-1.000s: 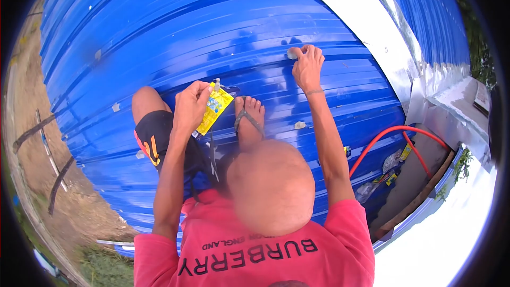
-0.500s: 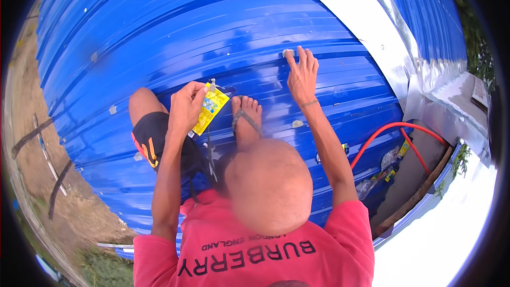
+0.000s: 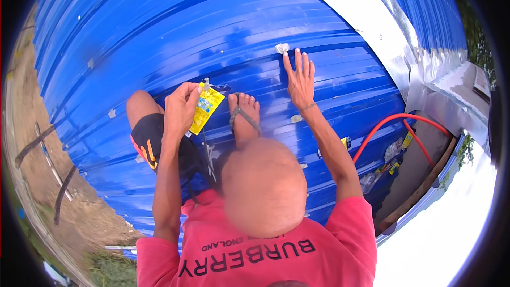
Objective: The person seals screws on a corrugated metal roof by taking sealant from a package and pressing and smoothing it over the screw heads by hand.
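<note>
My left hand (image 3: 181, 107) pinches a yellow printed packet (image 3: 207, 108) between thumb and fingers, above my bent leg. A small grey lump (image 3: 206, 83) shows at the packet's upper edge. Stretched out on the blue corrugated metal sheet (image 3: 175, 26), my right hand (image 3: 301, 84) has its fingers apart. Its index fingertip is right at the edge of a whitish, putty-like dab (image 3: 282, 48) on a rib of the sheet. My foot in a flip-flop (image 3: 245, 120) stands between the two hands.
Other pale dabs (image 3: 296, 119) dot the sheet. At right, a red hose (image 3: 380, 125) loops over a grey recess holding plastic wrappers (image 3: 393, 150). White metal flashing (image 3: 340, 5) crosses the upper right. Beyond the sheet's left edge lies bare ground (image 3: 79, 202).
My right fingers have gone from bent over the dab to stretched out beside it, uncovering it. My left hand keeps the packet in nearly the same place. The view has shifted slightly.
</note>
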The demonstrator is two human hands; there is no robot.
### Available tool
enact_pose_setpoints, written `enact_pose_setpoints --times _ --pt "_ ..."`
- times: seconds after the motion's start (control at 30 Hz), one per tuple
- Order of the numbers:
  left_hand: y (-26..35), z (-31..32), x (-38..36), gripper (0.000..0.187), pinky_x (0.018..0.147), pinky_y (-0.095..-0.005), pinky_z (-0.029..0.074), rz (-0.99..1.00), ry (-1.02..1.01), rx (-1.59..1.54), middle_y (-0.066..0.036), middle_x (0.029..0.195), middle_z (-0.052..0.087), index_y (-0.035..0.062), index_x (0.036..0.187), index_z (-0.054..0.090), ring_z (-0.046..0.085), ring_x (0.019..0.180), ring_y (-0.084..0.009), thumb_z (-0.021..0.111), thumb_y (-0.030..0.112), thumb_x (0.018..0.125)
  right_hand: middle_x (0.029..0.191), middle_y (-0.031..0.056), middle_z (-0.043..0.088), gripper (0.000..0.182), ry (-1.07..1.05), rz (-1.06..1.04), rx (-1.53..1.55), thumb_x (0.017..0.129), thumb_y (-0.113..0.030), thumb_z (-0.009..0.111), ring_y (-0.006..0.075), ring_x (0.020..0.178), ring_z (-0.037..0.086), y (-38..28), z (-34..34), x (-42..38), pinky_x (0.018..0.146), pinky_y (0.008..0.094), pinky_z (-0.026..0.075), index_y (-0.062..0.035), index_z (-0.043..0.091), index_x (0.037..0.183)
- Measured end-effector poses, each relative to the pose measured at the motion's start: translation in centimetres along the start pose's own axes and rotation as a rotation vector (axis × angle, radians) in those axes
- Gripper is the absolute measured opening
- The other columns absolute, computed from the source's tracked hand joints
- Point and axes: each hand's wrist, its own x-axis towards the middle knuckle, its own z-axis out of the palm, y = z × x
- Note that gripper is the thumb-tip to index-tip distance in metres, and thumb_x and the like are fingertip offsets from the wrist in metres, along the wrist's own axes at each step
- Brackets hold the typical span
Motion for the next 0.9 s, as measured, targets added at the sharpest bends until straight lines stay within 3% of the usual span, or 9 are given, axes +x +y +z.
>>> enact_pose_setpoints --times 0.2,0.43,0.8,0.9 --pt "1.2 0.4 0.2 0.024 0.073 -0.0274 0.052 0.038 0.01 0.009 -0.012 0.087 0.075 -0.0042 0.107 0.07 0.067 0.079 -0.0089 0.065 0.018 0.098 0.161 0.0208 0.03 0.071 0.021 0.007 -0.019 0.091 -0.011 0.055 0.0383 0.147 0.032 -1.9 0.1 1.7 0.119 0.0534 0.025 -0.0133 0.032 0.158" --pt "1.6 0.4 0.1 0.025 0.074 -0.0269 0.052 0.024 0.019 -0.004 -0.01 0.089 0.075 -0.0035 0.108 0.071 0.066 0.08 -0.0082 0.065 0.019 0.098 0.164 0.0214 0.023 0.074 -0.036 0.05 -0.059 0.091 -0.012 0.057 0.0402 0.15 0.025 -1.2 0.7 1.1 0.12 0.0561 0.021 -0.0126 0.028 0.159" --pt "1.4 0.8 0.2 0.026 0.071 -0.0246 0.05 0.023 -0.02 -0.008 -0.005 0.089 0.074 -0.0022 0.108 0.072 0.062 0.079 -0.0049 0.065 0.022 0.099 0.164 0.0227 0.024 0.072 0.02 0.034 -0.015 0.09 -0.01 0.058 0.0406 0.15 0.025 -2.0 -0.1 2.8 0.121 0.0559 0.02 -0.014 0.033 0.157" --pt "1.7 0.7 0.1 0.024 0.073 -0.0261 0.051 0.024 -0.008 -0.03 -0.009 0.089 0.075 -0.0033 0.108 0.071 0.065 0.08 -0.007 0.065 0.018 0.099 0.163 0.0246 0.024 0.07 0.03 0.04 0.005 0.09 -0.009 0.057 0.0423 0.15 0.024 -1.1 0.2 2.9 0.121 0.0575 0.018 -0.0135 0.035 0.155"
